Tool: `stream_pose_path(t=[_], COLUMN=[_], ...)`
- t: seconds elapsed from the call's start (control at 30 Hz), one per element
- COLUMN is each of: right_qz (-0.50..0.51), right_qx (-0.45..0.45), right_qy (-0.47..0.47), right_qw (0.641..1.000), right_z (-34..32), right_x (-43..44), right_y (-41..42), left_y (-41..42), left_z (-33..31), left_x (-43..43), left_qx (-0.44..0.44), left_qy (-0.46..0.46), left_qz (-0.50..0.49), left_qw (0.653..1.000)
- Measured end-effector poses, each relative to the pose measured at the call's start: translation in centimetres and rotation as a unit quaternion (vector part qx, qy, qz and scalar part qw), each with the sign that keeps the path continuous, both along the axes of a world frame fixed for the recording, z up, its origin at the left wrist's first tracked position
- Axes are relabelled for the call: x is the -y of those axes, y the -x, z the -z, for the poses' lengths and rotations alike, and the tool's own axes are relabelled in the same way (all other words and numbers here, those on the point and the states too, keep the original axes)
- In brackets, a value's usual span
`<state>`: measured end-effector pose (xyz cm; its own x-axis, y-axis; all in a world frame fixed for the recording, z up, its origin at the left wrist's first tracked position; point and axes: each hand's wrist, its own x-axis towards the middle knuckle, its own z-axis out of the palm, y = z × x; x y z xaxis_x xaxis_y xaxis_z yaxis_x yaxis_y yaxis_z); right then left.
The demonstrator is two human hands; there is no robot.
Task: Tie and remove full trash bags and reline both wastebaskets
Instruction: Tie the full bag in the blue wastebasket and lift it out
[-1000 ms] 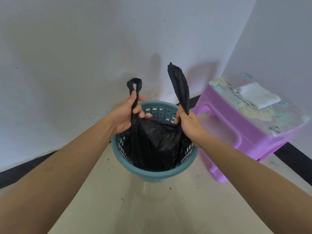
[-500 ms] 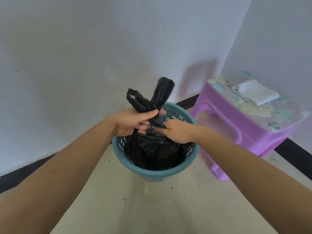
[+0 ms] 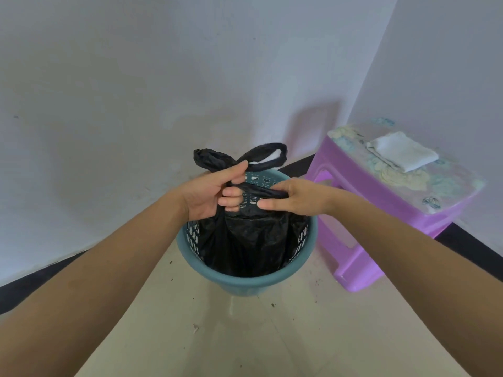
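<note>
Black trash bag point(image 3: 245, 235) sits inside teal wastebasket point(image 3: 246, 278), beside purple stool point(image 3: 381, 213). Left hand point(image 3: 211, 193) fingers clamp the 2 crossed handles above the basket; right hand point(image 3: 296, 198) pinches the neck, likely to cinch the knot.

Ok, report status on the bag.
Both hands, left hand and right hand, gripping black bag handles, crossed. Bag in teal basket. Nothing in the way.

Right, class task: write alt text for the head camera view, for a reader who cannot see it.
Two bare hands, left and right, grip the crossed handles of a black plastic trash bag sitting in a round teal perforated wastebasket. Right of it stands a purple plastic stool with a folded white cloth on top.
</note>
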<state>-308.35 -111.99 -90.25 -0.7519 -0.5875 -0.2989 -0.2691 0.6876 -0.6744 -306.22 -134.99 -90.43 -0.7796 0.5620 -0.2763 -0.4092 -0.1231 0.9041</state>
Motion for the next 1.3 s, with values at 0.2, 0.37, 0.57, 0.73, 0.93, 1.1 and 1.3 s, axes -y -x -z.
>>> stream_pose_path(t=[0.2, 0.37, 0.57, 0.73, 0.93, 1.1, 1.3], right_qz=[0.2, 0.283, 0.234, 0.112, 0.219, 0.13, 0.209], right_qx=[0.138, 0.063, 0.134, 0.173, 0.009, 0.002, -0.03], right_qy=[0.326, 0.431, 0.414, 0.155, 0.152, 0.12, 0.111], right_qw=[0.913, 0.854, 0.87, 0.966, 0.964, 0.984, 0.971], right_z=[-1.0, -1.7, -2.3, -1.1, -1.7, -0.7, -1.2], right_x=[1.9, 3.0, 1.7, 1.7, 2.5, 3.4, 4.5], right_y=[0.8, 1.1, 0.5, -0.6, 0.6, 0.4, 0.4], left_y=[-0.1, 0.1, 0.8, 1.2, 1.4, 0.5, 0.2], left_z=[-0.1, 0.5, 1.1, 0.9, 0.1, -0.5, -0.3], left_x=[1.4, 1.9, 1.7, 1.1, 2.4, 2.8, 0.9], left_qx=[-0.025, -0.01, 0.028, 0.018, -0.053, -0.09, -0.14], left_qy=[0.007, 0.035, -0.068, -0.08, -0.035, 0.018, 0.151], left_qz=[-0.026, -0.086, -0.199, -0.229, -0.195, -0.132, -0.221], left_qw=[0.999, 0.996, 0.977, 0.97, 0.979, 0.987, 0.953])
